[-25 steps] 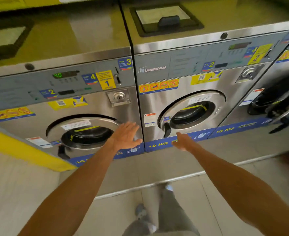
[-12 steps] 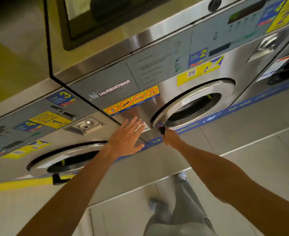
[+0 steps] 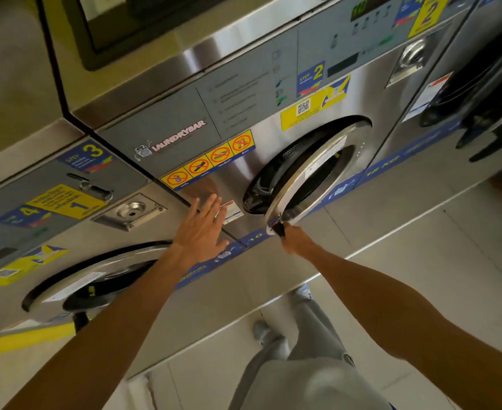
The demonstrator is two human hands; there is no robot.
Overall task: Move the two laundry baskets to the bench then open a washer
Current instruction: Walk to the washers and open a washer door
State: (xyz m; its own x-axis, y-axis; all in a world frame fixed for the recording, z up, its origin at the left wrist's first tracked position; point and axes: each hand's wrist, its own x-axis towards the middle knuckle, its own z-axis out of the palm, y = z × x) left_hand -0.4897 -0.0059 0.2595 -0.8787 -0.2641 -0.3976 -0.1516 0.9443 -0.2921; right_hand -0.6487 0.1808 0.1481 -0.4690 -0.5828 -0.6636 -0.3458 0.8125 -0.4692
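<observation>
A right hand (image 3: 295, 239) clamps the black handle (image 3: 279, 228) at seven o'clock on the heavy, rigid washer door (image 3: 312, 173); left hand (image 3: 201, 229) splayed, empty.

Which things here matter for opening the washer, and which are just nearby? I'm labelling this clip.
In use: right hand gripping the black door handle; washer door, ajar; left hand, open.

Nearby: closed left washer door; coin slot; warning stickers.
</observation>
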